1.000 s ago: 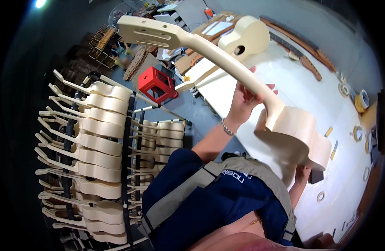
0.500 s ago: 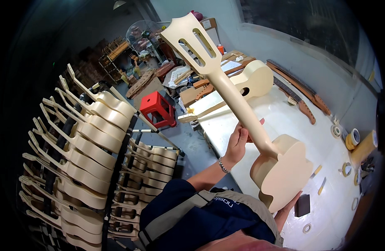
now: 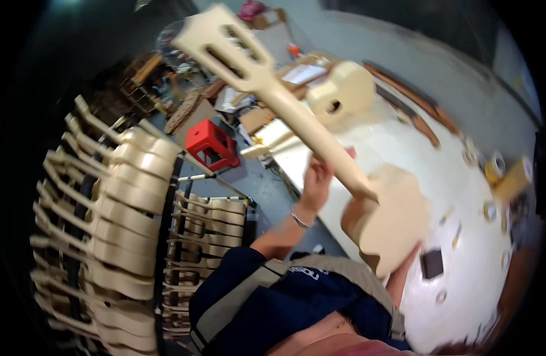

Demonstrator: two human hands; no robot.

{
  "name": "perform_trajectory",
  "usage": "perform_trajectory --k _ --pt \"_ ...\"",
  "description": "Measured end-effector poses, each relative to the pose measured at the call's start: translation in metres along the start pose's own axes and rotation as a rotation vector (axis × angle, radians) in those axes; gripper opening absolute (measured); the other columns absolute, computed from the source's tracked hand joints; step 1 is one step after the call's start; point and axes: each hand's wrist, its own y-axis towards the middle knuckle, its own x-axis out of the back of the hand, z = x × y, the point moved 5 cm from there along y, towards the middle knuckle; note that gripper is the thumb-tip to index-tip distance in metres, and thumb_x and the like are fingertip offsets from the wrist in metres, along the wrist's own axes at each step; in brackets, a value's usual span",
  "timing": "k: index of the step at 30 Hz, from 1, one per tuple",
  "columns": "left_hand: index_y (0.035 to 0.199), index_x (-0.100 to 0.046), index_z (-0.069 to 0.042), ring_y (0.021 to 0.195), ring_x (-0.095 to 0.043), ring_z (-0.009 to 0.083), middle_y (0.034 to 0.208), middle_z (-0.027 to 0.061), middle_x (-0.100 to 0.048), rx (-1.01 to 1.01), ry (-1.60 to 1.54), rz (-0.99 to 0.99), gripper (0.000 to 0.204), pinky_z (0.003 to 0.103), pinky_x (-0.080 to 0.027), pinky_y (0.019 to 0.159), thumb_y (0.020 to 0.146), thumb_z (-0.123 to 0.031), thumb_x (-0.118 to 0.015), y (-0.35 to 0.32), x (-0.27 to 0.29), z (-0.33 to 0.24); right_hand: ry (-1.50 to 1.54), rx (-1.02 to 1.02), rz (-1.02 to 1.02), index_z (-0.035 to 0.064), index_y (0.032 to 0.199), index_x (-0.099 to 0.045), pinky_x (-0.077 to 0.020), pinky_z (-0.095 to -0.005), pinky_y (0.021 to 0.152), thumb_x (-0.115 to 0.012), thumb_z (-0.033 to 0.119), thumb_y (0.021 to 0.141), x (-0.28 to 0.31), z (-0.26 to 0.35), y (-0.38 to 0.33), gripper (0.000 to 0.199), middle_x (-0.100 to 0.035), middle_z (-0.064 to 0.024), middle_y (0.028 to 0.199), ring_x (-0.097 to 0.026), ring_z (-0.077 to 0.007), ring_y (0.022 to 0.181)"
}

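Note:
I hold an unfinished pale wooden ukulele [image 3: 391, 219] above the edge of a white table [image 3: 462, 279]. Its neck slants up to the left and ends in a slotted headstock [image 3: 225, 41]. My left hand [image 3: 316, 178], with a bracelet at the wrist, grips the neck just above the body. My right hand is hidden behind the body; only its forearm [image 3: 403, 285] shows below it. The picture is blurred by motion.
A second unfinished ukulele [image 3: 344, 89] lies on the far part of the table. Tape rolls [image 3: 495, 166] and a dark block [image 3: 432, 263] lie on its right side. A rack with several unfinished ukuleles [image 3: 118, 196] fills the left, behind it a red stool [image 3: 212, 144].
The ukulele has tilted more upright, its headstock rising toward the top of the view. My left hand has stayed on the neck. The view has swung left toward the rack.

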Motion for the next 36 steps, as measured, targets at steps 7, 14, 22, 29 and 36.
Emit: perform_trajectory --k 7,14,22,29,36 --pt "0.136 -0.023 -0.005 0.110 -0.049 0.0437 0.120 0.0220 -0.044 0.278 -0.144 -0.230 0.054 0.058 -0.040 0.095 0.092 -0.018 -0.051 0.017 0.031 0.026 -0.872 0.258 -0.517 0.0022 0.106 -0.063 -0.0452 -0.0267 0.078 -0.054 0.029 0.090 0.067 0.018 -0.009 0.032 -0.065 -0.0069 0.096 -0.058 -0.0139 0.089" --pt "0.136 -0.021 -0.010 0.112 -0.046 0.0482 0.124 0.0222 -0.039 0.264 -0.160 -0.332 0.054 0.057 -0.044 0.091 0.091 -0.017 -0.051 0.008 0.025 0.062 -1.566 0.768 -1.226 0.0088 0.090 -0.067 -0.0446 -0.0314 0.070 -0.067 0.021 0.078 0.110 0.107 -0.119 0.017 -0.062 -0.0044 0.082 -0.056 -0.0198 0.077" --pt "0.134 -0.013 -0.015 0.112 -0.049 0.0411 0.131 0.0244 -0.033 0.054 0.054 -0.407 0.058 0.050 -0.047 0.091 0.090 -0.010 -0.051 0.022 0.014 0.055 -2.232 0.497 -1.514 0.0141 0.091 -0.069 -0.0463 -0.0343 0.070 -0.070 0.033 0.075 0.145 0.168 -0.144 0.024 -0.059 -0.0016 0.095 -0.055 -0.0206 0.082" --pt "0.135 0.029 -0.029 0.113 -0.051 0.0342 0.134 0.0220 -0.032 -0.268 0.711 -0.388 0.102 0.040 -0.049 0.091 0.085 0.004 -0.054 0.033 0.032 -0.015 -0.986 0.707 -0.435 0.0018 0.092 -0.065 -0.0468 -0.0210 0.062 -0.067 0.017 0.081 -0.051 0.131 -0.035 0.019 -0.065 -0.0034 0.080 -0.060 -0.0104 0.070" --pt "0.114 -0.060 -0.003 0.124 -0.040 0.0292 0.137 0.0168 -0.022 -0.325 0.888 -0.089 0.029 0.029 -0.047 0.091 0.086 -0.003 -0.058 0.006 0.007 -0.039 -1.100 0.739 0.469 0.0022 0.091 -0.065 -0.0455 -0.0200 0.058 -0.066 0.010 0.080 -0.248 0.055 -0.017 0.013 -0.063 -0.0041 0.086 -0.059 -0.0091 0.071"
